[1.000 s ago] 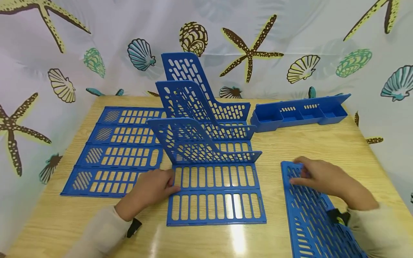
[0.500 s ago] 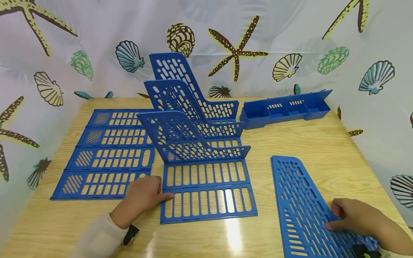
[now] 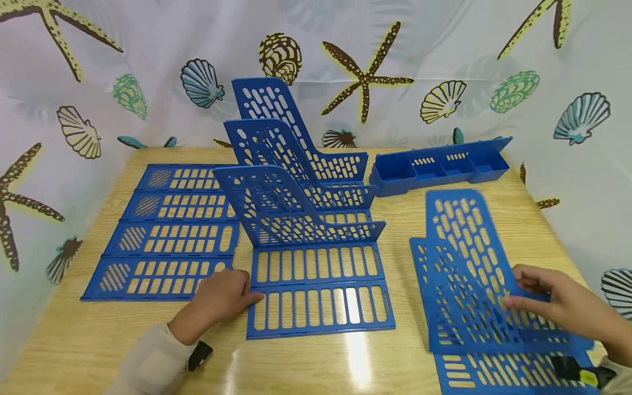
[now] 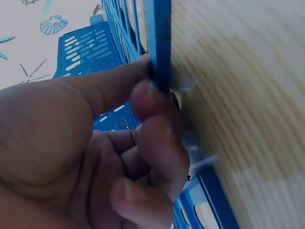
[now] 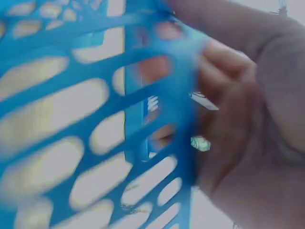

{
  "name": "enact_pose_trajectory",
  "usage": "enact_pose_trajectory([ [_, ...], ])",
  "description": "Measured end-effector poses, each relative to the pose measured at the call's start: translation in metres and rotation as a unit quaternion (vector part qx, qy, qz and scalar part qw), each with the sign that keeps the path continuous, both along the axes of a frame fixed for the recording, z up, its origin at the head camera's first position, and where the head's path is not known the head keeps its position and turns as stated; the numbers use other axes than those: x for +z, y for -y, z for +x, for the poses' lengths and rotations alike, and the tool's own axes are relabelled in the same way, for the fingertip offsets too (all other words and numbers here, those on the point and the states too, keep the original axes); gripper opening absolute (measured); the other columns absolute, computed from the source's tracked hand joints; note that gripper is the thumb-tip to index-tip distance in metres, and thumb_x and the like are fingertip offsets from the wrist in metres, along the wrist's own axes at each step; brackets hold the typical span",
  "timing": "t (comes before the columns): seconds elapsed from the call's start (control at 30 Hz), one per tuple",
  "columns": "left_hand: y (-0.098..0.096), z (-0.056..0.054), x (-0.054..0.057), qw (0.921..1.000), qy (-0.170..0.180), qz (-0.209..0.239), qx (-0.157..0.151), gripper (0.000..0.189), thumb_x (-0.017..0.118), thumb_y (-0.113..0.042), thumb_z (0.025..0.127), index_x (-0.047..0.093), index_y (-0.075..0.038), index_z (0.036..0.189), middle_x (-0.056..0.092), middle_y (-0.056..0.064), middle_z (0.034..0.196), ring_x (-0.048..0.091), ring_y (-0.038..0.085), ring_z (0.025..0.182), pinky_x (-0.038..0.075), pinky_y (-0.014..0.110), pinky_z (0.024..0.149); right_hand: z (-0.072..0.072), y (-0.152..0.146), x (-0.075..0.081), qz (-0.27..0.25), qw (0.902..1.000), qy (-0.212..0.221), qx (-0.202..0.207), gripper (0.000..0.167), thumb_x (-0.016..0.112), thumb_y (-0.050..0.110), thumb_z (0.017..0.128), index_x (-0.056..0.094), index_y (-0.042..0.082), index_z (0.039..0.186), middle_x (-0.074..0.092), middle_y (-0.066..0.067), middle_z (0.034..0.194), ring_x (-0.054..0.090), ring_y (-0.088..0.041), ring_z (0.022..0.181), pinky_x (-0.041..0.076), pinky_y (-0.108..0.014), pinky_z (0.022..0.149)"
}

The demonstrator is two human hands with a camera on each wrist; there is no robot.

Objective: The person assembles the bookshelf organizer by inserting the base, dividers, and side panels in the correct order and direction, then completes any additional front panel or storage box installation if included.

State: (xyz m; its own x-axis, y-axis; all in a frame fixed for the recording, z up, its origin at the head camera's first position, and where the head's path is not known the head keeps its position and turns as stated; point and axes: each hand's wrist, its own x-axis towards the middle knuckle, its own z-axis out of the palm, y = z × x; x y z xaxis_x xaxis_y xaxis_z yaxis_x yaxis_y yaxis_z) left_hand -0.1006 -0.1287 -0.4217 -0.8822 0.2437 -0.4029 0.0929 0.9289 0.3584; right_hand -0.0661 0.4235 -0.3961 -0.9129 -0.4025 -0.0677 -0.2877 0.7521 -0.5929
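A blue slotted base [image 3: 318,284] lies in the middle of the table, and several linked panels make it up. My left hand [image 3: 222,293] pinches its left edge between thumb and fingers, the thumb on top and the fingertips at the underside in the left wrist view. Three upright L-shaped file dividers [image 3: 298,216] stand on the base's far part. At the right, my right hand [image 3: 558,299] grips a similar perforated file divider [image 3: 474,274] by its sloping edge, with the thumb on the near face. This divider is tilted up over another flat divider [image 3: 419,263], partly hiding it.
Left of the base lie several flat blue slotted panels [image 3: 170,222] joined in a row. A blue compartment box [image 3: 439,175] stands at the back right. Behind the wooden table [image 3: 340,373] hangs a white cloth [image 3: 163,33] printed with shells and starfish.
My right hand has moved toward me along the divider stack, taken hold of the top divider and raised it. The left hand stays at the base's left edge, slightly nearer me.
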Motion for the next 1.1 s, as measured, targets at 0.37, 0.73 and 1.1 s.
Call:
enact_pose_trajectory([
  [0.37, -0.004, 0.004, -0.005, 0.9977, 0.050, 0.038, 0.027, 0.055, 0.081, -0.051, 0.078, 0.051, -0.013, 0.053, 0.052, -0.002, 0.043, 0.050, 0.015, 0.043, 0.033, 0.025, 0.046, -0.033, 0.041, 0.001, -0.032, 0.9784, -0.204, 0.014, 0.036, 0.077, -0.012, 0.076, 0.069, 0.019, 0.092, 0.069, 0.015, 0.084, 0.063, 0.007, 0.075, 0.048, -0.009, 0.062],
  [0.73, 0.002, 0.001, -0.007, 0.9977, 0.042, 0.039, 0.035, 0.055, 0.082, -0.051, 0.077, 0.048, -0.014, 0.055, 0.052, 0.000, 0.046, 0.050, 0.015, 0.045, 0.032, 0.025, 0.048, -0.042, 0.039, -0.012, 0.019, 0.9579, -0.277, 0.072, 0.040, 0.086, 0.001, 0.067, 0.077, 0.019, 0.101, 0.075, 0.012, 0.094, 0.062, 0.015, 0.088, 0.047, -0.005, 0.074],
  [1.1, 0.000, 0.001, -0.005, 0.9980, 0.041, 0.030, 0.038, 0.056, 0.082, -0.050, 0.077, 0.047, -0.015, 0.053, 0.049, -0.001, 0.045, 0.048, 0.015, 0.044, 0.031, 0.024, 0.048, -0.046, 0.060, -0.006, 0.061, 0.9626, -0.255, 0.069, 0.037, 0.086, 0.006, 0.068, 0.077, 0.017, 0.102, 0.078, 0.003, 0.090, 0.062, 0.010, 0.078, 0.044, -0.013, 0.061],
])
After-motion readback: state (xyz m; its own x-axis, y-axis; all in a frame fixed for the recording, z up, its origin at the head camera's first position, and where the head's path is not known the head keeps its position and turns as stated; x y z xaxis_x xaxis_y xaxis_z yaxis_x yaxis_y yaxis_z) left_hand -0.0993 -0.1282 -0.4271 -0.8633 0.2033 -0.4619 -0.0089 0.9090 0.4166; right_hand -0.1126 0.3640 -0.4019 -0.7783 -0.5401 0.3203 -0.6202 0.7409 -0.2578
